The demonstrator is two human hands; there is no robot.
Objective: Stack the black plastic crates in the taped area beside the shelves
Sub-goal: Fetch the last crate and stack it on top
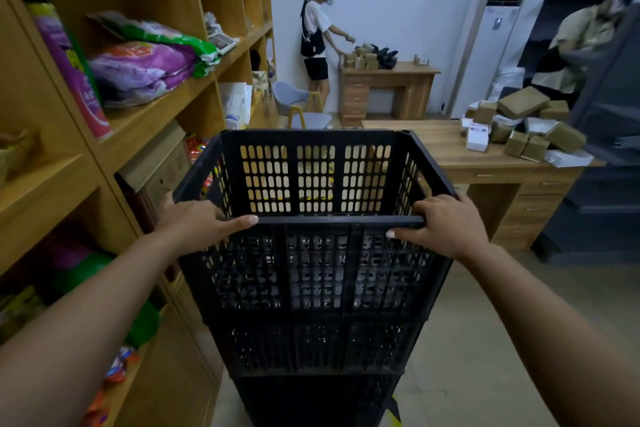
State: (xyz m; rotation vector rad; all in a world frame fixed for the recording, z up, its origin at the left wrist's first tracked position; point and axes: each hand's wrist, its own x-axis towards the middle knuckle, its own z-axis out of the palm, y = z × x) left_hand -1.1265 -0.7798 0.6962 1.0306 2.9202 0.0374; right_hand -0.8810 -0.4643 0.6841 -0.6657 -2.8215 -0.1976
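The left hand is seen gripping the near left corner of the top crate, with the fingers curled over the rim and the forefinger laid straight along the near edge. The right hand is clamped in the same way on the near right corner, its fingers wrapped over the rim and the thumb pressed against the outer wall. The crate is thus held between the two hands, directly ahead of the body, with neither hand nearer than the other.

The top crate is seated upright on a stack of crates below it, and its walls appear to run in line with those underneath. Whether it has settled fully cannot be told from here. The stack stands just beside the wooden shelves on the left, and a scrap of yellow and black floor tape shows at its foot on the right.

The wider side of the crate appears to run from hand to hand, across the line of sight. Any further seating would therefore be judged to call for an even downward press at both corners, since an uneven one could tilt the crate towards the shelves or the desk.
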